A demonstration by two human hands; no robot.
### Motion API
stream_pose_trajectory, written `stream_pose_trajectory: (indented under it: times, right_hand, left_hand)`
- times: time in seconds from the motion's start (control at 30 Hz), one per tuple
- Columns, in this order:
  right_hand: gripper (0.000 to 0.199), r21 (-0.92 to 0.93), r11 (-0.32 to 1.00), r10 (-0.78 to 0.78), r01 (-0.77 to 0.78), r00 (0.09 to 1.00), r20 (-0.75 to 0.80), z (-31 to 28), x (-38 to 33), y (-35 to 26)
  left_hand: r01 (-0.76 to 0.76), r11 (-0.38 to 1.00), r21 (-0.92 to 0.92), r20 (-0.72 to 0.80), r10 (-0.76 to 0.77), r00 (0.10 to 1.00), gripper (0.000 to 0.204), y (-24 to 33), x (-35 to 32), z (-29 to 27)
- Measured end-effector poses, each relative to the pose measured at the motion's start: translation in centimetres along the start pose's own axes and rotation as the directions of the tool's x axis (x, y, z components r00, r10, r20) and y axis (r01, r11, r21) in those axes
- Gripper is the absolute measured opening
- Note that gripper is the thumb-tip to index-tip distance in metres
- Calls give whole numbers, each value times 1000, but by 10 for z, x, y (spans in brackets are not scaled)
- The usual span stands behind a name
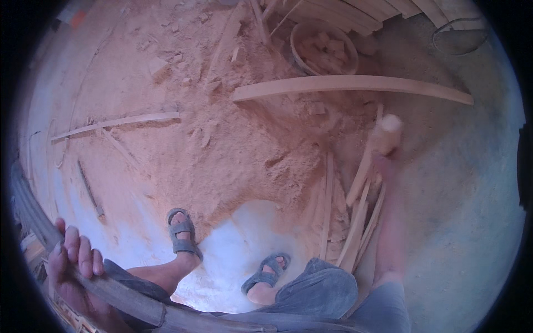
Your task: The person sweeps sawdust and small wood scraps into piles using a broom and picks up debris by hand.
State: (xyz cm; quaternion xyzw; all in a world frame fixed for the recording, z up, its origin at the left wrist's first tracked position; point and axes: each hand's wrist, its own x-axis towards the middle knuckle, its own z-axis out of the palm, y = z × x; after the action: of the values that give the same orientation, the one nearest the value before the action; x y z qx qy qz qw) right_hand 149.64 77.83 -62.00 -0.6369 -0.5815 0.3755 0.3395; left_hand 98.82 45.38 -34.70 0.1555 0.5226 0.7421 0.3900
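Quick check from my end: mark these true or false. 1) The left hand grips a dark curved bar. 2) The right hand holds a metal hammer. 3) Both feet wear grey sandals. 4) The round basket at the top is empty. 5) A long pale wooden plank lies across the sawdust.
1) True: the left hand is wrapped around the dark curved bar.
2) False: the right hand, blurred, is at a pale wooden piece; no hammer shows.
3) True: grey strapped sandals are on both feet.
4) False: the round basket holds small wood blocks.
5) True: the long pale wooden plank lies across the reddish sawdust pile.
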Motion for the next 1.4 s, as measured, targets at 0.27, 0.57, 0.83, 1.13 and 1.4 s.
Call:
stream_pose_trajectory:
  times: [0.27, 0.57, 0.83, 1.13, 1.4]
  right_hand:
    - [71, 337, 883, -238, 326, 931, -275, -47, -32, -167]
    - [73, 266, 654, 592, -708, 698, 403, 138, -270, -79]
    - [68, -719, 558, 551, 414, 463, 695, 104, -287, -26]
    - [34, -906, 311, 408, 286, 821, 399, -89, -224, 1]
    - [29, -947, 182, 282, 264, 909, 308, -109, -168, -58]
  left_hand:
    - [414, 908, 59, -313, -377, 872, 42, -53, 36, 72]
    - [589, 789, 178, -278, -533, 799, 35, -96, 32, 77]
    - [654, 618, 436, -387, -528, 756, 31, -73, 14, 96]
    - [787, 530, 316, -327, -718, 614, 26, -22, 5, 106]
    - [806, 500, 317, -252, -775, 580, 22, -18, 12, 99]
